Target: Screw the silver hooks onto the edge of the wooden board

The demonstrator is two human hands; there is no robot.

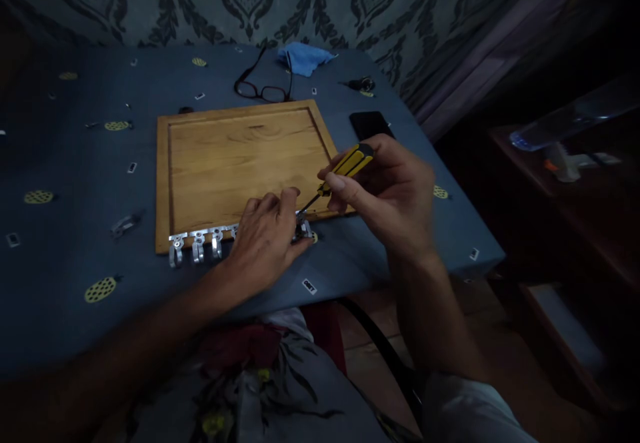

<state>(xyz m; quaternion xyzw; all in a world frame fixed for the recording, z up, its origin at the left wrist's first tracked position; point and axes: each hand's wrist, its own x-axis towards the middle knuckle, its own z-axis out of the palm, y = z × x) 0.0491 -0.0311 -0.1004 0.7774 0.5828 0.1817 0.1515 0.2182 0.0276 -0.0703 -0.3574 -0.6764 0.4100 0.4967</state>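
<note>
A square wooden board (240,156) lies on a blue tablecloth. Along its near edge sits a silver metal hook rail (196,243) with several hooks hanging over the edge. My left hand (265,240) rests on the right part of the rail, fingers curled and pressing it down. My right hand (387,193) is closed round a screwdriver (345,166) with a yellow and black handle. The screwdriver's tip points down-left to the rail beside my left fingers.
Behind the board lie dark-framed glasses (263,86) and a crumpled blue cloth (303,58). A black phone (370,124) lies right of the board. A small metal part (125,224) lies left of the board. The table's right edge drops to a dark floor and shelf.
</note>
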